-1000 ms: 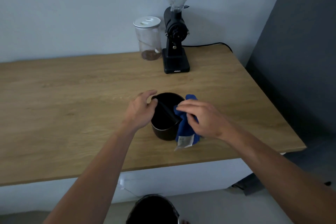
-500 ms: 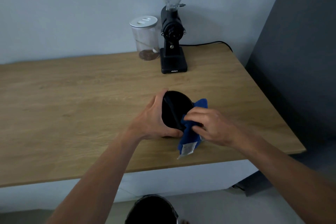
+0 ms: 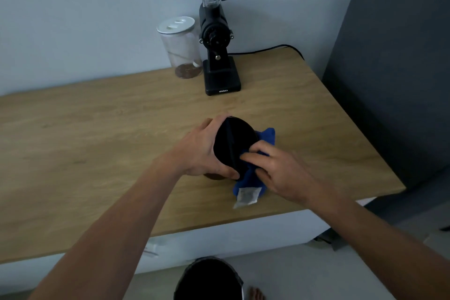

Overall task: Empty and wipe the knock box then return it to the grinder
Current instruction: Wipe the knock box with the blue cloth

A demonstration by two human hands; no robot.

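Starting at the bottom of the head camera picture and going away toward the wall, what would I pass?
Black bin on the floor, table's near edge, tilted knock box held in both hands, then grinder at the wall.

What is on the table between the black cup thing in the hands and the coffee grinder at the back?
Nothing. In the head view, only bare wooden table lies between the knock box and the grinder.

Knock box (image 3: pixel 235 146) sits tilted on the table (image 3: pixel 97 153), cloth (image 3: pixel 253 178) at its right; grinder (image 3: pixel 216 56) behind, jar (image 3: pixel 181 48) left of it.
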